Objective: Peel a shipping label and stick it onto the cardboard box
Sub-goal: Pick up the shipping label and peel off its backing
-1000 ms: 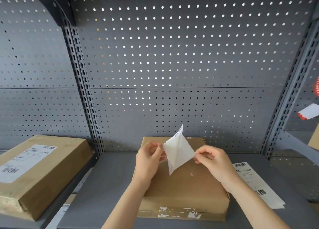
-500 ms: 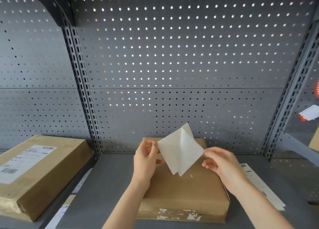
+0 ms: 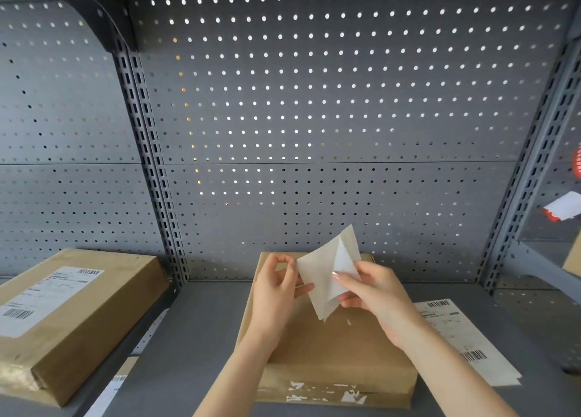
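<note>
A flat brown cardboard box lies on the grey shelf in front of me, its top bare. Above it I hold a white shipping label sheet, back side toward me, with one corner folded over. My left hand pinches the sheet's left edge between thumb and fingers. My right hand grips its right side, fingertips on the folded flap. The printed face is hidden from me.
A second label sheet with barcodes lies flat on the shelf right of the box. Another labelled cardboard box sits on the left shelf section. A perforated metal back panel stands behind, with slotted uprights at both sides.
The sheet has turned and spread wider between my hands. My right hand moved left and up onto its folded corner; the left hand stayed at its left edge.
</note>
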A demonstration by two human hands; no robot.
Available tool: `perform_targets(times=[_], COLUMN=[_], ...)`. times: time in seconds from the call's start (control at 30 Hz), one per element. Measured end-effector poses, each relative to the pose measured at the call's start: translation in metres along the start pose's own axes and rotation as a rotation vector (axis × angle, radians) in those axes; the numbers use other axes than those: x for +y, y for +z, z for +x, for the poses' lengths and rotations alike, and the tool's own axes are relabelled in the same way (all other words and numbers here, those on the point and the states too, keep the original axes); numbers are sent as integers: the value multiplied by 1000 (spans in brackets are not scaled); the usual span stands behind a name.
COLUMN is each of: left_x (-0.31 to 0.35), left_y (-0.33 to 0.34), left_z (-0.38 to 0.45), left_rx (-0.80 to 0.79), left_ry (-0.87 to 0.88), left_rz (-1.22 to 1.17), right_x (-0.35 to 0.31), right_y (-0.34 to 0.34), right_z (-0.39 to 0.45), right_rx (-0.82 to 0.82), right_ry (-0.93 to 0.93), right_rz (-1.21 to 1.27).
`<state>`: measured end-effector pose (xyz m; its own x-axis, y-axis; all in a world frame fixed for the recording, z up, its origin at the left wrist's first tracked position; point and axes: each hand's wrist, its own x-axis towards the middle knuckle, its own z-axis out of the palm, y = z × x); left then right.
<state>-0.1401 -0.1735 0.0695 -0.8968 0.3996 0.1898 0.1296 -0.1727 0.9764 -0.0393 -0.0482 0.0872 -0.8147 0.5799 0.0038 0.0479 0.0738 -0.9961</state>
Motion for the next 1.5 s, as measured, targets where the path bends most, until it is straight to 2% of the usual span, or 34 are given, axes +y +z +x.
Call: perform_targets(times=[0.3,0.6,1.27,1.5], left_x=[7,6,0,2], left_y=[-11,-10,-25,-24], left_z=[0,0,9,9], left_rx=[-37,60,189,201], left_ry=[-138,-109,-123,-117], left_rz=[-306,-64,-3,-16], right_x=[8,15,25,25], right_y=[-22,-38,-75,-79], right_z=[3,6,12,13], right_rx=[90,154,352,401], right_ry=[-15,-38,-41,-46], right_rz=[-61,-126,-191,-137])
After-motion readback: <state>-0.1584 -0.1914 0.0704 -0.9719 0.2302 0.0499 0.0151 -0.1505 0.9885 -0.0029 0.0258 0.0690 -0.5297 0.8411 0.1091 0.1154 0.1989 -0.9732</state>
